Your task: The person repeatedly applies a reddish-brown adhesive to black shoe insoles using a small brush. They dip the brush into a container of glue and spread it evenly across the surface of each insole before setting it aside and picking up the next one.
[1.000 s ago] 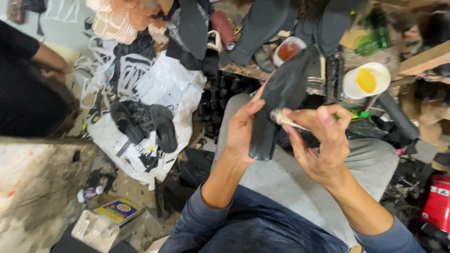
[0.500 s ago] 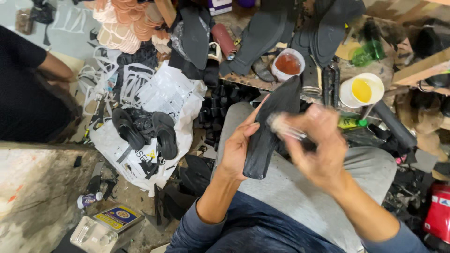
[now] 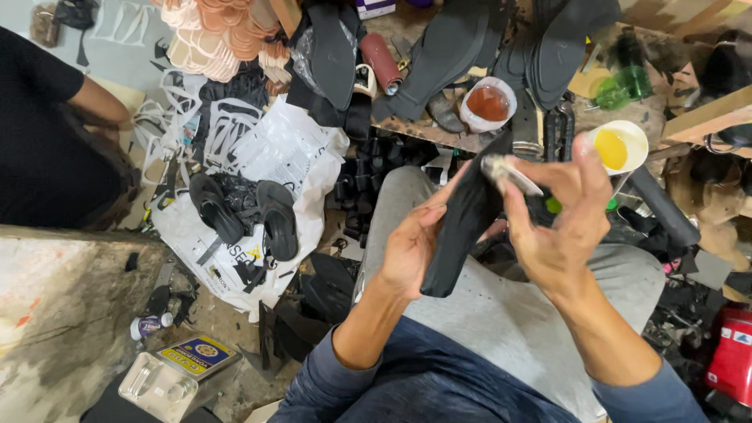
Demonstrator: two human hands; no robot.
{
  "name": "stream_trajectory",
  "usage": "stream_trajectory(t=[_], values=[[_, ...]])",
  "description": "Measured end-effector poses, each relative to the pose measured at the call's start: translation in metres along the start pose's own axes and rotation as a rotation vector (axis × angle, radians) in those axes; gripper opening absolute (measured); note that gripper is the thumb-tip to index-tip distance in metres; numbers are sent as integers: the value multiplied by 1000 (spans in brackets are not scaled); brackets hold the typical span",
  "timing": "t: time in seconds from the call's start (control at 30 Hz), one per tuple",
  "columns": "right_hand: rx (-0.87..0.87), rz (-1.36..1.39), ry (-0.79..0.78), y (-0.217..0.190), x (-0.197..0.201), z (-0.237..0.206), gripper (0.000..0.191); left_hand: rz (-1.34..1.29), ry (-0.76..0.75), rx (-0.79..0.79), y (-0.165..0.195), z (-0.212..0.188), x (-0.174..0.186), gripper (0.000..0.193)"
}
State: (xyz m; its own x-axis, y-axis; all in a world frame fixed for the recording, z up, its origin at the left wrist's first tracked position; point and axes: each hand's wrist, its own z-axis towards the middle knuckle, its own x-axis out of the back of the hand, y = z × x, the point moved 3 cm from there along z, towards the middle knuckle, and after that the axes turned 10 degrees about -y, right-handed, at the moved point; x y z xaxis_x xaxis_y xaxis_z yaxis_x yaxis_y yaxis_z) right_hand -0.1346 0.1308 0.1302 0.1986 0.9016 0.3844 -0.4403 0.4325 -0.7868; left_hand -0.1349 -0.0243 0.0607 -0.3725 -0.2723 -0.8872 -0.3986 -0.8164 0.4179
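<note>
Right hand point(image 3: 560, 227) had shifted up-right since earlier frame, brush point(image 3: 509, 174) now at upper end of black sole piece point(image 3: 464, 227). Sole piece stood tilted above lap, gripped at edge by left hand point(image 3: 411, 251). Right-hand fingers pinched brush. White cup of yellow glue point(image 3: 619, 146) sat just beyond.

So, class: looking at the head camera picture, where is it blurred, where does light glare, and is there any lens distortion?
Head view: the brush in the right hand is smeared by motion; the left hand and black sole are sharper. Light is even, with soft shadows; the white plastic bag looks bright, slightly washed out. Wide-angle distortion bends the edges, such as the concrete ledge.
</note>
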Motion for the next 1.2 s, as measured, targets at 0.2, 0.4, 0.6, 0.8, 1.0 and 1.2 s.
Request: stream_trajectory(t=[0.2, 0.4, 0.6, 0.8, 1.0, 1.2], values=[[327, -207, -251, -11, -6, 1, 43, -249, -59, 0, -4, -2, 6, 70], [321, -280, -135, -11, -16, -5, 33, -134, 9, -24, 8, 5, 18, 68], [298, -37, -476, -15, -28, -36, 42, -202, 13, -88, 19, 13, 35, 67], [399, -90, -239, 17, -32, -49, 81, -476, 11, -107, 18, 14, 43, 59], [376, -89, -337, -9, -45, -80, 82, -475, 104, -309, 36, 7, 46, 56], [425, -72, -303, -19, -62, -69, 77, -316, 22, -442, 51, 4, 43, 63]])
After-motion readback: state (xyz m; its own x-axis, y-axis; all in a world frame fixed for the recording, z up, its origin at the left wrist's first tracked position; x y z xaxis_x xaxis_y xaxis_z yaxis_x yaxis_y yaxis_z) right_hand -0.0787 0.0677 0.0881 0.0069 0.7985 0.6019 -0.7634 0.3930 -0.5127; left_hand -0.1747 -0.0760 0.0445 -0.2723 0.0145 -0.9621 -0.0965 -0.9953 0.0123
